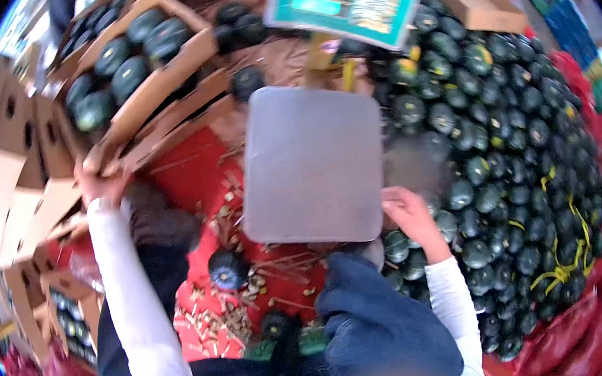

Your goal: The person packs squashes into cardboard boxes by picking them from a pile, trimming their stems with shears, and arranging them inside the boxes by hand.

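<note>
Brown open-topped cardboard box (162, 86), in the upper left of the frame, has its lower corner in the left hand (101, 181), whose fingers look curled around the board; blur hides how firmly they press. Right of centre, the right hand (411, 216) is at the right edge of a flat grey plate with rounded corners (313, 164); its fingers look bent and close together, but whether they pinch the rim I cannot tell. Round dark-green squashes (130, 77) fill the box and are probably heavy and apt to roll, so a full-palm hold low on the corner should serve better than fingertips on thin board. Keeping the box level seems wise. Leaning on the plate is best avoided. Farther out, pale scraps (212, 323) and one dark round squash (228, 270) lie on a red sheet (193, 164), lower left of centre; feet should clear them.
</note>
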`<state>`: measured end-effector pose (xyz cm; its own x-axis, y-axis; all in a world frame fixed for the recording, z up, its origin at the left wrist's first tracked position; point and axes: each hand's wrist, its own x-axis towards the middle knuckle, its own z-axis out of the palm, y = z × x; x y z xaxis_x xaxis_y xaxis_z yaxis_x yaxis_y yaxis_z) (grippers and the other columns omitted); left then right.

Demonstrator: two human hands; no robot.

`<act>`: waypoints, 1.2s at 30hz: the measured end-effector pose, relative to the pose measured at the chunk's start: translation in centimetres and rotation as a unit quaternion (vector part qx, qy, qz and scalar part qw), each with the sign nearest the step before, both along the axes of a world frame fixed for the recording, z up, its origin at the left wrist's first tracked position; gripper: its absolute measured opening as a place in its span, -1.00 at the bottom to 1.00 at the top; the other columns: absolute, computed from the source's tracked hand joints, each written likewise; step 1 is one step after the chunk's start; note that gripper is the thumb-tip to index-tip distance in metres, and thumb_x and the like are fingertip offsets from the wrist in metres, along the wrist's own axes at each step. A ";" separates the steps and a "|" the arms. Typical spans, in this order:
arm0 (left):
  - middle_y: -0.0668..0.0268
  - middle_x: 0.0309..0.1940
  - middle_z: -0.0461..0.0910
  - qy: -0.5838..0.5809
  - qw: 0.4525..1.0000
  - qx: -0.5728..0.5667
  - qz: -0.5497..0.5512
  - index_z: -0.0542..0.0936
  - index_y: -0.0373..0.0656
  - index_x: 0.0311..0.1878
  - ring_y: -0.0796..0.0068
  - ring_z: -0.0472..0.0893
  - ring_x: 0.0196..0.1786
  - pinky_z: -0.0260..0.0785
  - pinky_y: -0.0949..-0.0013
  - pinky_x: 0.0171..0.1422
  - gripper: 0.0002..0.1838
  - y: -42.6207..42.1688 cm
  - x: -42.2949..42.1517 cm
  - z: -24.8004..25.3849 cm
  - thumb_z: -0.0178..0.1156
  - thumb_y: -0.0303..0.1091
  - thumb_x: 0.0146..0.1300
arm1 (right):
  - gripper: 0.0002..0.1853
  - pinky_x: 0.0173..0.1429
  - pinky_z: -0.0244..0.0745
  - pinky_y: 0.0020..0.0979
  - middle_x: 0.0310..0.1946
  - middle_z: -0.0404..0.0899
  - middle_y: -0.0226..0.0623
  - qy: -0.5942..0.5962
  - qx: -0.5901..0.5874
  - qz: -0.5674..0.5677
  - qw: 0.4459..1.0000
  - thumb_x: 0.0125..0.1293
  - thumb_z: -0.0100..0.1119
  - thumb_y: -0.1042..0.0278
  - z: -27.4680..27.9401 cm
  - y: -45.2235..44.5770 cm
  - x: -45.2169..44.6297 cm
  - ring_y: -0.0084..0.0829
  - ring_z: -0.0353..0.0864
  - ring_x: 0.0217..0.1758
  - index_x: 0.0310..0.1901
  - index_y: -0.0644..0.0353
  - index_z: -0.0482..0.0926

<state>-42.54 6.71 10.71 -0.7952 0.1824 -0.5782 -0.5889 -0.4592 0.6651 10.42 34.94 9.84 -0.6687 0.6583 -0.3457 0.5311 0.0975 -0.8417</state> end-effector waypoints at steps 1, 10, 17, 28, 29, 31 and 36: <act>0.21 0.15 0.47 -0.031 0.999 -0.009 -0.001 0.48 -0.11 0.18 0.14 0.39 0.25 0.28 -0.01 0.31 -0.44 0.1 2.4 0.1 0.25 -0.01 0.19 | -0.67 0.02 0.54 -0.39 -0.10 0.65 -0.16 -0.017 0.038 0.001 0.999 0.28 0.20 0.38 0.4 0.9 0.0 -0.37 0.66 -0.06 0.05 0.29 0.52; -0.04 0.04 0.52 0.578 0.611 -0.347 -0.414 0.48 -0.29 0.11 -0.02 0.51 0.12 0.37 0.17 0.24 -0.56 24.4 12.8 -8.3 0.15 -0.21 0.23 | -0.63 0.10 0.51 -0.05 -0.01 0.51 0.06 -0.338 0.478 0.004 0.811 0.15 0.14 0.30 6.8 29.1 -3.6 0.07 0.56 0.02 -0.02 0.27 0.48; 0.03 0.47 -0.07 0.271 0.434 -0.683 -0.522 0.08 0.18 0.47 -0.29 0.11 0.43 0.13 -0.11 0.45 0.03 36.3 8.4 -11.8 0.39 0.02 -0.09 | -0.43 0.20 0.44 0.00 0.26 0.29 0.04 -0.364 0.584 -0.061 0.723 0.16 0.13 0.28 11.5 42.0 -7.7 0.16 0.48 0.14 0.22 0.22 0.29; -0.15 0.35 0.10 0.342 0.380 -0.684 -0.521 0.03 0.11 0.48 -0.31 0.23 0.33 0.19 -0.06 0.41 0.22 35.8 5.0 -16.1 0.52 0.05 -0.27 | -0.30 0.24 0.45 -0.08 0.34 0.27 -0.09 -0.480 0.478 -0.093 0.729 0.18 0.29 0.06 8.2 48.5 -11.2 -0.01 0.47 0.24 0.31 0.11 0.28; -0.17 0.32 0.13 0.347 0.377 -0.681 -0.524 0.05 0.09 0.46 -0.31 0.24 0.32 0.19 -0.07 0.40 0.20 35.7 4.9 -16.2 0.53 0.04 -0.28 | -0.44 0.18 0.50 -0.11 0.20 0.40 -0.06 -0.476 0.493 -0.129 0.717 0.22 0.23 0.08 8.1 47.6 -11.0 -0.05 0.53 0.18 0.23 0.07 0.38; -0.18 0.31 0.14 0.330 0.401 -0.677 -0.522 0.06 0.09 0.45 -0.32 0.25 0.31 0.20 -0.07 0.39 0.20 35.7 5.0 -16.1 0.53 0.04 -0.29 | -0.53 0.12 0.53 -0.10 0.09 0.48 -0.05 -0.449 0.493 -0.140 0.732 0.24 0.19 0.11 7.9 48.4 -9.0 -0.05 0.59 0.09 0.16 0.05 0.43; -0.16 0.26 0.22 0.374 0.455 -0.659 -0.468 0.03 0.20 0.46 -0.30 0.31 0.27 0.22 -0.10 0.36 0.20 34.8 4.0 -17.8 0.52 0.09 -0.28 | -0.70 -0.08 0.55 -0.09 -0.07 0.54 -0.12 -0.316 0.646 -0.032 0.694 0.29 0.13 0.10 9.4 44.8 0.2 -0.01 0.62 -0.07 -0.03 0.05 0.49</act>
